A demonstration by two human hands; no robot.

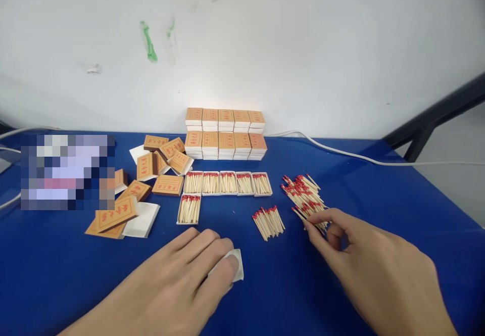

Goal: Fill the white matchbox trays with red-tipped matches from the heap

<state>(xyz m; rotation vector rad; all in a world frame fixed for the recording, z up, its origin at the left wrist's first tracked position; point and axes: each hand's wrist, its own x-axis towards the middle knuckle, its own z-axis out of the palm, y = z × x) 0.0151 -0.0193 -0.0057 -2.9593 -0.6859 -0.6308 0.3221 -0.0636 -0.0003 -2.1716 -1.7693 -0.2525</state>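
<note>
My left hand [182,280] is closed round a small white matchbox tray [238,266], most of which it covers. With thumb and forefinger together, my right hand [371,260] pinches a match [298,213] at the near edge of a loose pile of red-headed matches [305,189]. Between the hands lies a smaller fanned bunch of matches [268,222], touched by neither. Several open trays filled with matches [228,183] stand in a row beyond, and one more filled tray [189,209] sits in front of the row's left end.
Closed matchboxes [226,141] are stacked in two rows by the wall. Orange matchbox sleeves and white trays lie scattered at left, among them a sleeve [115,213]. A blurred-out object [68,172] is at far left. A white cable [341,156] crosses the blue table [409,194].
</note>
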